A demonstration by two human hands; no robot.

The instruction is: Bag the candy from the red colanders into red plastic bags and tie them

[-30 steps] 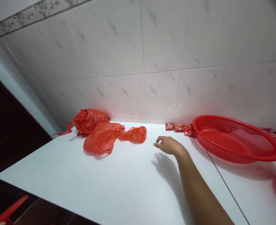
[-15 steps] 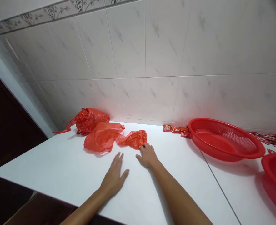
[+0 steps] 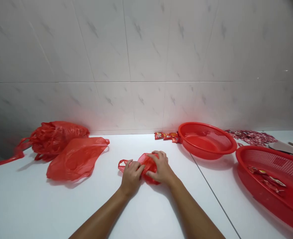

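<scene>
A small red plastic bag (image 3: 148, 163), bunched around contents I cannot make out, lies on the white table in front of me. My right hand (image 3: 160, 167) curves over its right side, fingers closed on the plastic. Against its left part my left hand (image 3: 132, 175) pinches the film, and a loop of handle sticks out beyond the fingers. Further left lies a loose, larger red plastic bag (image 3: 73, 161), touched by neither hand. Behind that one sits a crumpled bundle of red plastic bags (image 3: 59, 134) with a strip trailing left.
Several small red packets (image 3: 166, 136) lie by the tiled wall. To their right stands a red plastic basket (image 3: 208, 151). A nearer red basket (image 3: 263, 192) holds some packets. Patterned red-and-white packets (image 3: 253, 136) spread behind. A seam (image 3: 211, 189) crosses the white table.
Both hands have closed on the small bag, which has come nearer and apart from the larger bag. My left hand was empty and spread before. The view has turned right.
</scene>
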